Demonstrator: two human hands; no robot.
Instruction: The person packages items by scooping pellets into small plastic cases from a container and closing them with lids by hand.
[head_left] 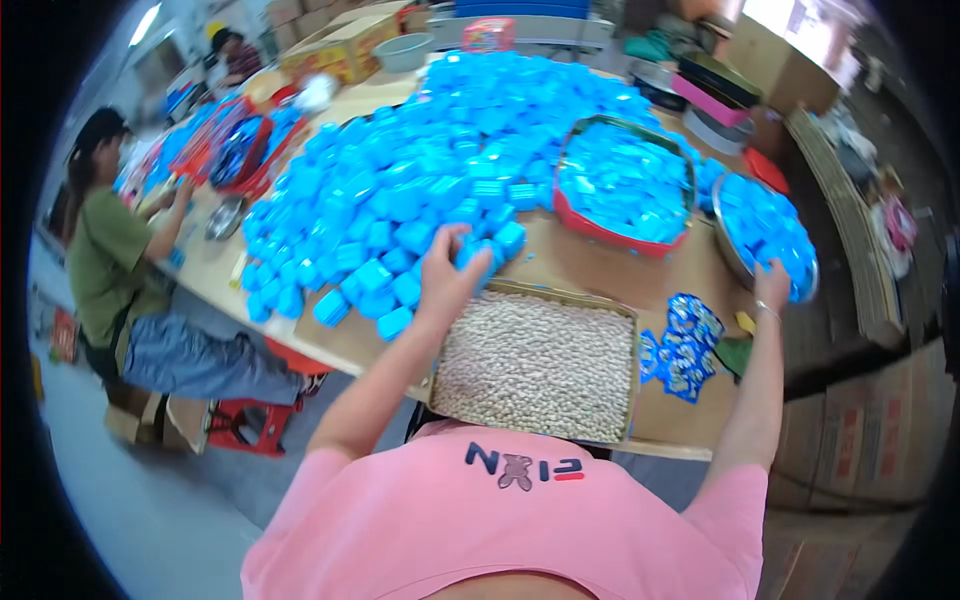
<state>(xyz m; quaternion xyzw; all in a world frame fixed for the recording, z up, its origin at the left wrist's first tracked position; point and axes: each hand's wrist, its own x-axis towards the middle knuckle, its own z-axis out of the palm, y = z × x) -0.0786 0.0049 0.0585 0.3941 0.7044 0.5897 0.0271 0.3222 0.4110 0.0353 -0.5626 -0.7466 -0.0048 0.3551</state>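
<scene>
My left hand is over the near edge of a big heap of small blue plastic boxes. Its thumb and fingers curve around a blue box, partly hidden by the hand. Off to the right, my right hand reaches into a round metal bowl of flat blue plastic pieces. Its fingers are drawn together on one of these pieces; the fingertips are partly hidden. Between my arms, close to my body, a shallow tray holds a layer of small pale bean-like pellets.
A red-rimmed basin of flat blue pieces stands beyond the tray. Printed blue packets lie right of it. At the left, a seated person in a green shirt works at the table. Cardboard boxes are stacked at the lower right.
</scene>
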